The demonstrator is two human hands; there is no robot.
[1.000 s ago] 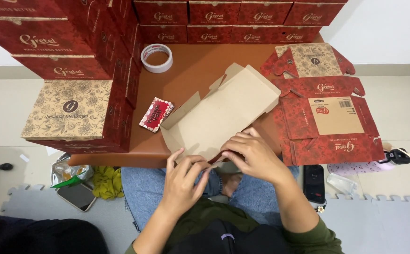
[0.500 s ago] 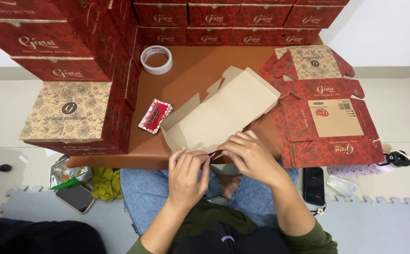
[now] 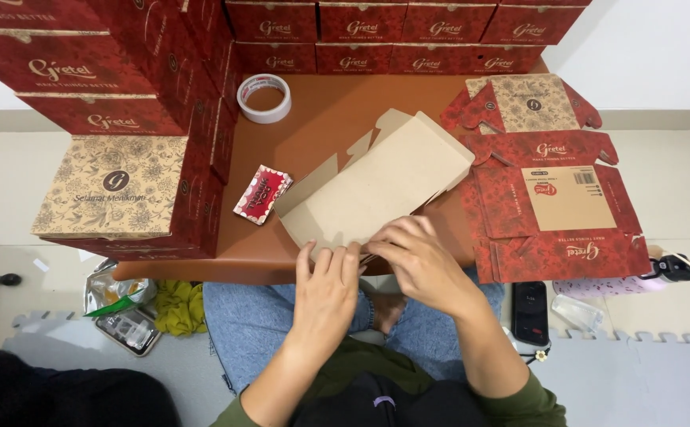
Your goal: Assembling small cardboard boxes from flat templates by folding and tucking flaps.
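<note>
From the head view, both hands work at the near edge of a half-folded cardboard box (image 3: 377, 194) lying brown side up in the middle of the bench (image 3: 321, 126). The left hand (image 3: 327, 289) rests flat on the box's near flap, fingers spread and released. The right hand (image 3: 416, 257) curls its fingers over the same edge, pinching the flap. A flat unfolded red box (image 3: 555, 205) lies just right of it, a tape roll (image 3: 264, 98) well behind, a small red packet (image 3: 263, 194) to its left beside stacked red boxes (image 3: 123, 182).
</note>
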